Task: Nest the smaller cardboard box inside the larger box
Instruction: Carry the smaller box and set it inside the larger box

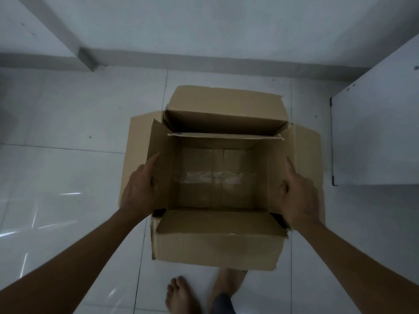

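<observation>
White tiles [68, 173]; hands [138, 191] gripping smaller box [217, 243].

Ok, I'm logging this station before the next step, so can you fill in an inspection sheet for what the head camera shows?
Surface: pale glossy tiled floor with light reflections.
Job's things: smaller cardboard box, open, empty, tape on its bottom, sitting within the larger box, whose flaps spread outward.
Clutter: nothing seen.
Hands: left hand and right hand each grip a side wall of the smaller box.
Cables: nothing seen.
Surroundings: white cabinet panel at right, pale wall beyond, bare feet below the boxes.
</observation>
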`<state>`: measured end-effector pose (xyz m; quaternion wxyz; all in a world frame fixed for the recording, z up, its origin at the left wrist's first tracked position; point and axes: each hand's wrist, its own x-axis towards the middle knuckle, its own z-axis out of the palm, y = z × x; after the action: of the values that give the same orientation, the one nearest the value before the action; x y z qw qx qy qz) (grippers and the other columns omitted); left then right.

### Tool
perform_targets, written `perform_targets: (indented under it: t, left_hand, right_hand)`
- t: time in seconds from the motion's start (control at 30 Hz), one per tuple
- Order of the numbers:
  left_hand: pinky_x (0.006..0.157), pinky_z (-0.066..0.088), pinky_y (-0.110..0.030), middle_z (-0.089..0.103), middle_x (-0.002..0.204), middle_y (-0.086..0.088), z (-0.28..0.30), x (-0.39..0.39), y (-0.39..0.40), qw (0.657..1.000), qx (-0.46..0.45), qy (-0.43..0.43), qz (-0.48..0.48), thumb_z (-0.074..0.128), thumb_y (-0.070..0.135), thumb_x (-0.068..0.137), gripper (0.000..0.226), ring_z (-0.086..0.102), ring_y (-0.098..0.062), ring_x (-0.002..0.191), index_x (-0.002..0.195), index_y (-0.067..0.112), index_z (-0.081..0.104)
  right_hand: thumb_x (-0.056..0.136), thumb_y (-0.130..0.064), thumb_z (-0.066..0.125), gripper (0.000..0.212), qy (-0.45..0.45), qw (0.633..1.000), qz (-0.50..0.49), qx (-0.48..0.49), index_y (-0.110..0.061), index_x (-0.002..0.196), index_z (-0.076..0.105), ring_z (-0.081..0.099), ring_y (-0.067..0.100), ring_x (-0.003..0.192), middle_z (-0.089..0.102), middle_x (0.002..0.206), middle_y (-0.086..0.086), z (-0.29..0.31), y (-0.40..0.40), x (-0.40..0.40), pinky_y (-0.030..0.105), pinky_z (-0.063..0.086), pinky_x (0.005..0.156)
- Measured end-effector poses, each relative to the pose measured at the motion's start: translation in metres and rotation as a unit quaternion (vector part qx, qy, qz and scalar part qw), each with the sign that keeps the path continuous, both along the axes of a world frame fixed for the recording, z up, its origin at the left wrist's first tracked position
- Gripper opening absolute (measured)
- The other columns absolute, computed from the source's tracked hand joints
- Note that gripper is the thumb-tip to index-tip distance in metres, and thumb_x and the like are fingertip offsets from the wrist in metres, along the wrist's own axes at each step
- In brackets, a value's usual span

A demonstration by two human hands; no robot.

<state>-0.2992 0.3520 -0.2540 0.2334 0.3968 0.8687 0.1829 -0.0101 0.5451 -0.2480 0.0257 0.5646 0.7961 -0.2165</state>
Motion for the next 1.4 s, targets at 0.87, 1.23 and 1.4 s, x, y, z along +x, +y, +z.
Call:
perform_targets:
  t: [0.87, 1.23, 1.4]
  left_hand:
    - [0.109, 0.03, -0.058, -0.008, 0.157, -0.024, 0.0, 0.027, -0.048, 0.966, -0.219, -0.12, -0.074, 0.048, 0.059, 0.086, 0.087, 0.021, -0.053, 0.138, 0.147, 0.04, -0.012]
    - [0.105, 0.038, -0.053, 0.002, 0.159, -0.022, -0.002, 0.024, 0.037, 0.977, -0.167, -0.126, -0.029, 0.052, 0.053, 0.087, 0.084, 0.029, -0.044, 0.138, 0.148, 0.04, -0.006]
    - [0.108, 0.033, -0.056, 0.0, 0.159, -0.022, -0.003, 0.008, 0.104, 0.976, -0.177, -0.121, -0.026, 0.051, 0.067, 0.079, 0.093, 0.026, -0.043, 0.14, 0.146, 0.041, -0.008]
  right_hand:
    - [0.068, -0.066, 0.071, 0.122, -0.139, 0.965, 0.066, -0.214, -0.041, 0.149, -0.017, 0.011, 0.046, 0.145, -0.026, 0.16, 0.006, 0.008, -0.081, 0.05, 0.058, 0.035, 0.11]
    - [0.075, -0.062, 0.069, 0.118, -0.024, 0.981, 0.033, -0.191, -0.031, 0.152, -0.015, 0.016, 0.035, 0.148, -0.026, 0.161, -0.002, -0.001, 0.006, 0.028, 0.05, 0.045, 0.104]
    - [0.074, -0.066, 0.066, 0.117, -0.035, 0.984, 0.04, -0.17, -0.026, 0.153, -0.011, 0.022, 0.033, 0.147, -0.027, 0.161, -0.002, -0.006, 0.065, 0.017, 0.045, 0.049, 0.101]
